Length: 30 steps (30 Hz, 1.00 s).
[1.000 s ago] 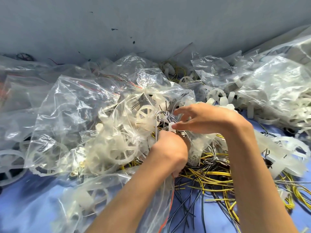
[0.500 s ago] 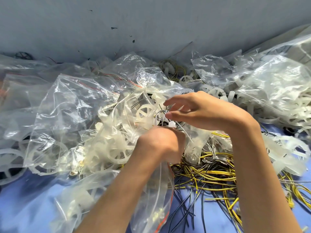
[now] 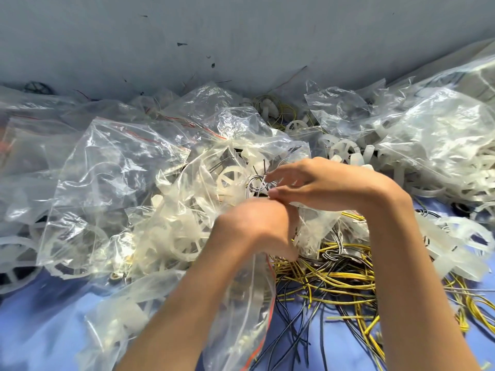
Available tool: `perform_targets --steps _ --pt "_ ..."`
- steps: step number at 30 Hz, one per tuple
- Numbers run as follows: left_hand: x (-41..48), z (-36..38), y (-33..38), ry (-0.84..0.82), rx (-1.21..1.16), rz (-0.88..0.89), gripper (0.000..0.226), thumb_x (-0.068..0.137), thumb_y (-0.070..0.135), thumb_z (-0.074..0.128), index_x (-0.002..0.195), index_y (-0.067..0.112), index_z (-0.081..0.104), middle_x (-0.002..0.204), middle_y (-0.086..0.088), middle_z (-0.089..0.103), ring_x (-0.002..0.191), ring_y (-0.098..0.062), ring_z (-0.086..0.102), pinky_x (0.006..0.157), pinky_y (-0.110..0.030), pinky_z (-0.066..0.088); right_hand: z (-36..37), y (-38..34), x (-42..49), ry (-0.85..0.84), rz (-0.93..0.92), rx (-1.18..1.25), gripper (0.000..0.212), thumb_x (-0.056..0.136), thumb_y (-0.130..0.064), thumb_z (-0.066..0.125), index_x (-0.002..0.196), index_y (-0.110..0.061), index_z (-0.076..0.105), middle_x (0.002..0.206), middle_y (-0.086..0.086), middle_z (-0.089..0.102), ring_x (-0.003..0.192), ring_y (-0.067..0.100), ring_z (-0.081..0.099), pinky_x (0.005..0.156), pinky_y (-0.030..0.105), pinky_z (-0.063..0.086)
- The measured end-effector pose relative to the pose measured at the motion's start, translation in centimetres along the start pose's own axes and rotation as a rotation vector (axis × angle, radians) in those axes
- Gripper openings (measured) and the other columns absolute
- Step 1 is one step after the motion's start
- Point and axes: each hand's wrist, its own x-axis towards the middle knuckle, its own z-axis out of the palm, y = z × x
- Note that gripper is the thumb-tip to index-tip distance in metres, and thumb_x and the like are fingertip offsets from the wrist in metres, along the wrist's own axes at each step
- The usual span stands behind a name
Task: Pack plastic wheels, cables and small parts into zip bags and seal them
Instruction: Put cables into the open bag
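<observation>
My left hand point(image 3: 255, 227) shows its back, fingers curled under, and grips the mouth of a clear zip bag point(image 3: 241, 325) with a red seal strip that hangs below it. My right hand point(image 3: 326, 184) reaches left just above it with the fingers nearly straight. Its thumb tip touches my left hand. A small grey cable coil point(image 3: 254, 185) lies just off the tips of its index finger and thumb. White plastic wheels point(image 3: 230, 180) sit under crumpled bags behind the coil. What the held bag contains is blurred.
Loose yellow and black cables point(image 3: 334, 277) lie tangled on the blue surface point(image 3: 40, 330) under my right forearm. Filled and empty clear bags point(image 3: 112, 167) pile up on the left and at the right point(image 3: 434, 145). A grey wall point(image 3: 241, 36) closes the back.
Both hands have lifted and shifted left. My right hand's index finger and thumb have spread apart near the coil. The zip bag now hangs further down from my left hand.
</observation>
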Motion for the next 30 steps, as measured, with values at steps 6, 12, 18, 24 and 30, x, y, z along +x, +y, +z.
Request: perform_targets --steps 6,12,18,24,30 --pt "-0.9 -2.8 -3.6 0.236 -0.225 0.099 0.017 0.093 0.018 0.049 0.080 0.019 0.060 0.087 0.002 0.058 0.077 -0.018 0.058 0.074 -0.039 0.052 0.0 -0.1 0.0 0.045 -0.014 0.183 0.037 0.098 -0.049 0.029 0.107 -0.029 0.059 0.090 -0.007 0.069 0.085 0.012 0.069 0.088 0.033 0.048" --pt "-1.2 -3.8 -4.8 0.810 -0.585 -0.026 0.018 0.095 0.014 0.053 0.080 0.024 0.058 0.068 0.007 0.058 0.058 -0.010 0.065 0.058 -0.030 0.056 0.4 -0.4 0.5 0.078 -0.067 0.289 0.044 0.096 -0.047 0.038 0.110 -0.010 0.058 0.099 0.011 0.069 0.095 0.028 0.065 0.088 0.049 0.050" --pt "-1.1 -4.8 -3.0 0.957 -1.278 -0.042 0.019 0.098 0.008 0.048 0.082 0.014 0.057 0.070 0.000 0.053 0.055 0.000 0.058 0.064 -0.020 0.054 -0.3 -0.2 0.3 0.283 -0.179 0.571 0.037 0.094 -0.038 0.049 0.106 -0.003 0.052 0.108 0.013 0.065 0.108 0.027 0.061 0.095 0.057 0.044" --pt "-2.1 -5.4 -3.2 0.917 -1.348 0.017 0.014 0.097 0.012 0.051 0.088 0.018 0.060 0.066 0.012 0.064 0.063 0.004 0.062 0.055 -0.009 0.046 0.0 -0.7 -0.3 0.220 -0.340 0.793 0.028 0.095 -0.013 0.052 0.122 -0.005 0.046 0.062 -0.005 0.061 0.055 0.012 0.057 0.059 0.035 0.047" --pt "-2.4 -4.5 -6.2 0.758 -0.916 -0.196 0.013 0.089 0.022 0.065 0.077 0.027 0.065 0.078 0.008 0.067 0.071 -0.003 0.056 0.068 -0.017 0.043 -0.5 0.4 0.3 0.422 -0.211 0.715 0.020 0.098 -0.028 0.048 0.102 -0.013 0.060 0.058 -0.015 0.040 0.053 0.001 0.040 0.055 0.021 0.047"
